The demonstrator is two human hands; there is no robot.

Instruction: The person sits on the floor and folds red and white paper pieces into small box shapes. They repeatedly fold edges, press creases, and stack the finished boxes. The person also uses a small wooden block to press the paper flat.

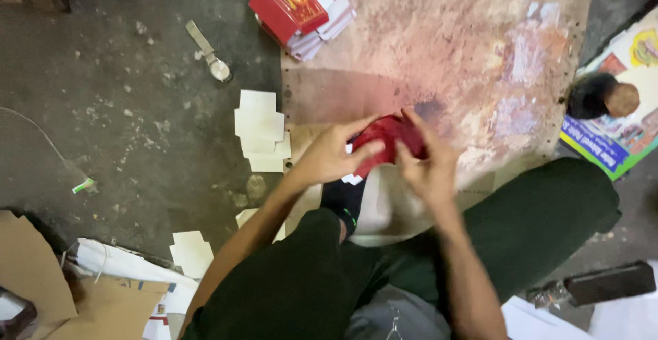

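**Red folded card piece held in both hands above a stained board**

Head view. Red folded card piece [389, 138] sits between the left hand [329, 156] and right hand [428, 168], fingers of both curled closed on its edges, over the pink-stained work board [445, 45]. It looks light, thin and easily creased; the edges seem the safest hold. A stack of red-and-white cartons [301, 7] lies beyond, white card blanks [260, 131] to the left; bare board ahead leaves room.
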